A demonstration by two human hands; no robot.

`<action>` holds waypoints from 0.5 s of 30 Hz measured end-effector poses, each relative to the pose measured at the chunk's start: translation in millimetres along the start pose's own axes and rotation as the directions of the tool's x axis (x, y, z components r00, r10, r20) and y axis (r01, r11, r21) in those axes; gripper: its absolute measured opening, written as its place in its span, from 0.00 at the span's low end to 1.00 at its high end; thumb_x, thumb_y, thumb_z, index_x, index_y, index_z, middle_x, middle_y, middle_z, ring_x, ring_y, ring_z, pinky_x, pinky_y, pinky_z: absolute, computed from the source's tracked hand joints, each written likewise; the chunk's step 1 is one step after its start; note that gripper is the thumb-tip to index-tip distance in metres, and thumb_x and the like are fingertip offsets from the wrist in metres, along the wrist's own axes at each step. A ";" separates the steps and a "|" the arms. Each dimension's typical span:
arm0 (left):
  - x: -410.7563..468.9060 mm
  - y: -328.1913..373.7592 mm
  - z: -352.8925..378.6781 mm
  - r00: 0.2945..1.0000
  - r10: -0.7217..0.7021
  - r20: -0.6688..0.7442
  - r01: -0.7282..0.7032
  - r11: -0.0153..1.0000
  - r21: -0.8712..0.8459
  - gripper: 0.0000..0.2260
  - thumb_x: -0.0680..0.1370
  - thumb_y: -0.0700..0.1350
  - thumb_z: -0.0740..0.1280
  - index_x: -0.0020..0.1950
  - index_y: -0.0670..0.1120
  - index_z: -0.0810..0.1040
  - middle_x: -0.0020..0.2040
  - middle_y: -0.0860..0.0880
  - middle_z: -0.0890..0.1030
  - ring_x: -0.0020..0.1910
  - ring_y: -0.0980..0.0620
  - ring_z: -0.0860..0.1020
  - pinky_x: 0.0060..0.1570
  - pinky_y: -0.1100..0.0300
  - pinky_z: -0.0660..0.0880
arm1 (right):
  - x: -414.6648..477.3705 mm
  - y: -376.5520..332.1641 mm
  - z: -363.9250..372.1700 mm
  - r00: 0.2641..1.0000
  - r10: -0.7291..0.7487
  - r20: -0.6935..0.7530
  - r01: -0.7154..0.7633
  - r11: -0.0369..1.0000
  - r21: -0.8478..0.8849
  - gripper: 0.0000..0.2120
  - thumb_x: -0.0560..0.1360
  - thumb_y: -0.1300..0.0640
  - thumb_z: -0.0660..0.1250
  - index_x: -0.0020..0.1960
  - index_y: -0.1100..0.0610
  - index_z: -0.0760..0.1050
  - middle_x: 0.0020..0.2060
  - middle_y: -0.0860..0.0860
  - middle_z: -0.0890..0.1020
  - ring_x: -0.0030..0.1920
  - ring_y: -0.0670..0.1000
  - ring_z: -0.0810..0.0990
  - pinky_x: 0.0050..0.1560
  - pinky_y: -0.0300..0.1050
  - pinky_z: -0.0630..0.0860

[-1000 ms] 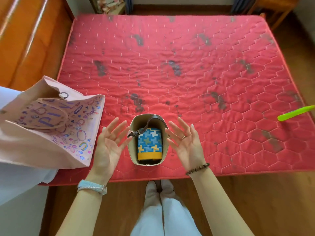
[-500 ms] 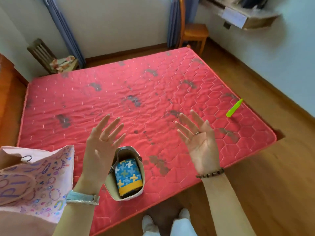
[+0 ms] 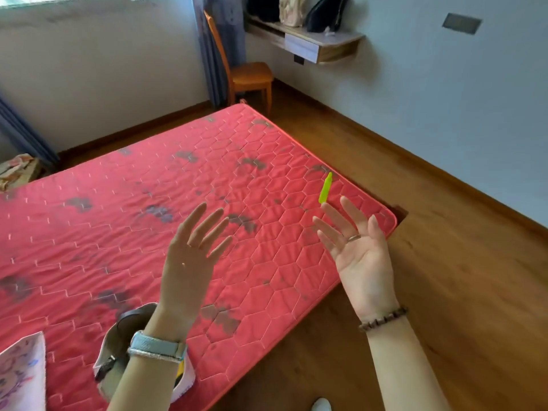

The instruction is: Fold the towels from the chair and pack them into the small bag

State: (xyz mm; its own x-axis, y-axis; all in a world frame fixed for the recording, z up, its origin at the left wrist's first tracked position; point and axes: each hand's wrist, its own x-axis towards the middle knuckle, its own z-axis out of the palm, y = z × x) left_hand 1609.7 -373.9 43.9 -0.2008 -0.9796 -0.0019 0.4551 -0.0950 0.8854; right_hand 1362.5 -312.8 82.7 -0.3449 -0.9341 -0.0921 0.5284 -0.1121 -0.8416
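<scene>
At the far left edge a printed pink bag (image 3: 20,372) lies on the red mattress (image 3: 267,262). Just right of it sits the small bag (image 3: 114,345), near the mattress's front edge, its mouth mostly hidden behind the left wrist (image 3: 157,347). The left hand (image 3: 189,262) is raised above the mattress, fingers (image 3: 197,221) spread wide, holding nothing. A green stick (image 3: 325,189) lies near the mattress's right edge. The right hand (image 3: 363,259) is up too, palm showing, fingers (image 3: 351,213) wide and empty

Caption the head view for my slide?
Open left hand and right hand over red mattress; small bag under left wrist.
</scene>
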 end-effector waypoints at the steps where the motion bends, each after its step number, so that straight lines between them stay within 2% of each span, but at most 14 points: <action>1: 3.7 -6.9 14.9 1.000 -0.005 0.012 0.005 1.000 -0.010 0.25 0.85 0.51 0.42 0.78 0.44 0.62 0.73 0.42 0.72 0.72 0.42 0.71 0.68 0.45 0.71 | 3.1 -9.7 -11.8 1.000 -0.005 -0.007 0.005 1.000 0.006 0.26 0.80 0.44 0.53 0.71 0.58 0.69 0.64 0.59 0.78 0.66 0.63 0.75 0.71 0.61 0.66; 7: 24.2 -43.5 100.0 0.999 -0.035 0.040 0.037 0.998 -0.049 0.23 0.85 0.52 0.45 0.77 0.44 0.64 0.71 0.43 0.75 0.71 0.42 0.73 0.68 0.43 0.70 | 22.5 -64.0 -83.9 0.998 -0.045 -0.037 0.045 0.999 -0.002 0.26 0.80 0.43 0.51 0.72 0.57 0.68 0.64 0.57 0.78 0.67 0.61 0.75 0.69 0.57 0.70; 15: 44.8 -84.1 195.9 0.985 -0.073 0.158 0.078 0.997 -0.024 0.23 0.85 0.52 0.46 0.76 0.45 0.65 0.71 0.43 0.75 0.70 0.43 0.73 0.67 0.46 0.72 | 31.7 -131.0 -171.5 0.982 -0.131 -0.136 0.130 0.991 -0.014 0.27 0.79 0.41 0.52 0.72 0.55 0.69 0.65 0.56 0.78 0.66 0.59 0.76 0.72 0.59 0.66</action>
State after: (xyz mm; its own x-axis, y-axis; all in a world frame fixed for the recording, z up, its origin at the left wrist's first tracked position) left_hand 1392.5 -375.2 60.5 -0.3682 -0.9297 0.0072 0.4588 -0.1749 0.8711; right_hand 1149.2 -269.6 98.7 -0.5133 -0.8566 -0.0523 0.4678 -0.2282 -0.8539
